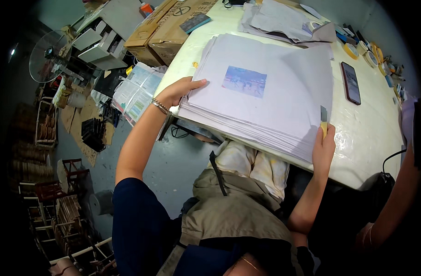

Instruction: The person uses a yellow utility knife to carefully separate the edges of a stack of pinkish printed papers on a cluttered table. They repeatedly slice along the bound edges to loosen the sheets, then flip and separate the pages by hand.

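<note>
A thick stack of large white sheets [275, 110] lies at the table's near edge. On its top sheet is a small bluish printed picture [245, 82]. My left hand [179, 89] grips the stack's left edge, its thumb on top and its other fingers mostly hidden. At the right near corner, my right hand [324, 140] closes around a utility knife [323, 120] with a yellow handle, its flat grey blade pointing away from me. That hand also rests against the stack's edge.
A phone [351, 83] lies to the right of the stack, with tape rolls [351, 50] beyond. More sheets [284, 20] are piled at the far end. Cardboard boxes [167, 34], a tied bundle [139, 89] and a fan [49, 54] stand left. Another person's arm [397, 193] is at right.
</note>
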Demonstrator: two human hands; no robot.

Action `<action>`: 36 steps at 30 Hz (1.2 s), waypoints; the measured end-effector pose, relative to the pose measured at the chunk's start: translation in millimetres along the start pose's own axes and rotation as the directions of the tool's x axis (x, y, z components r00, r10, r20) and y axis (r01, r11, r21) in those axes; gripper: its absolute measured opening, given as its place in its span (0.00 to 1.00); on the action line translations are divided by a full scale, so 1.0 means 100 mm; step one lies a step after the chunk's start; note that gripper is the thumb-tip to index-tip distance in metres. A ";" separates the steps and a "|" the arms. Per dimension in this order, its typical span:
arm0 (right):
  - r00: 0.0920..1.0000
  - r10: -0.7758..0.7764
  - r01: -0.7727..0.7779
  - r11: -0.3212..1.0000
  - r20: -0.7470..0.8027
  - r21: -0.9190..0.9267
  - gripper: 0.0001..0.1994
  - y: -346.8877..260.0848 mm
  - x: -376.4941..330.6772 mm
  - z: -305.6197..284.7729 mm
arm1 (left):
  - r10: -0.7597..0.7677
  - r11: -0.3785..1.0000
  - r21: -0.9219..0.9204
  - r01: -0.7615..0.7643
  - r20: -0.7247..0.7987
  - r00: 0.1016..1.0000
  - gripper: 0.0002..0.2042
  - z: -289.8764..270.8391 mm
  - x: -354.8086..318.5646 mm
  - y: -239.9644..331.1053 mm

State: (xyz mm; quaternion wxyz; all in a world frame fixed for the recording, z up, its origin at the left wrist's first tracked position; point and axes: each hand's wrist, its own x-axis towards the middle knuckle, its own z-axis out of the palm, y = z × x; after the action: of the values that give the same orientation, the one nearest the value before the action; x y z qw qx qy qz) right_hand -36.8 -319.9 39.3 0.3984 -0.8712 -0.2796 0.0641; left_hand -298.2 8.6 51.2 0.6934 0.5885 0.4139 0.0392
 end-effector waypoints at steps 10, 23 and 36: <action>0.999 0.030 -0.030 0.999 0.016 -0.011 0.16 -0.01 -0.01 -0.04 | 0.169 0.986 0.018 -0.169 0.002 0.986 0.30 0.14 -0.03 0.02; 0.982 0.113 0.020 0.741 -0.153 0.672 0.09 0.29 -0.08 -0.04 | 0.465 0.816 0.505 -0.282 -0.281 0.840 0.28 -0.56 -1.30 2.10; 0.982 0.087 0.061 0.685 -0.165 0.726 0.08 0.31 -0.12 0.01 | 0.563 0.171 0.981 0.088 -0.171 0.809 0.32 -0.33 -1.69 3.22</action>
State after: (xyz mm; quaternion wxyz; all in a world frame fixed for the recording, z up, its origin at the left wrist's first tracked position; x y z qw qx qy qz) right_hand -33.9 -342.5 14.5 0.7354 -0.6452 -0.1863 0.0909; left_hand -289.4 40.9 414.6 0.0179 0.9128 0.4062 0.0389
